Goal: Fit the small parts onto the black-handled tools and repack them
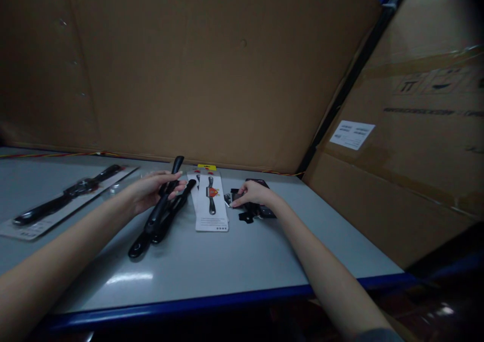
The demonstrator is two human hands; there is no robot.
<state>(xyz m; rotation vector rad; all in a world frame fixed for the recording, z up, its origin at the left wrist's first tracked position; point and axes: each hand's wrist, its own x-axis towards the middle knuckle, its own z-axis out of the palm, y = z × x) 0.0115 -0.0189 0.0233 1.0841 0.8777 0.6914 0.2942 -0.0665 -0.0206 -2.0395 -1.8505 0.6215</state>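
My left hand (161, 188) is closed around a black spokeshave (154, 220), held tilted above the table. Just behind it lies a second black spokeshave (174, 213), partly covered by the first. Farther right, my right hand (251, 193) pinches at a small pile of metal parts (228, 199); whether something is between the fingertips is too small to make out. Black flat pieces (246, 217) lie under and beside that hand. Between my hands rest printed backing cards (212, 221) showing a spokeshave picture.
A packaged spokeshave (71, 193) on a white card lies at the left of the grey table (189, 276). A tall cardboard sheet (207, 80) stands along the back, and a large carton (408, 171) borders the right side. Red and yellow wires (49, 155) run along the back edge.
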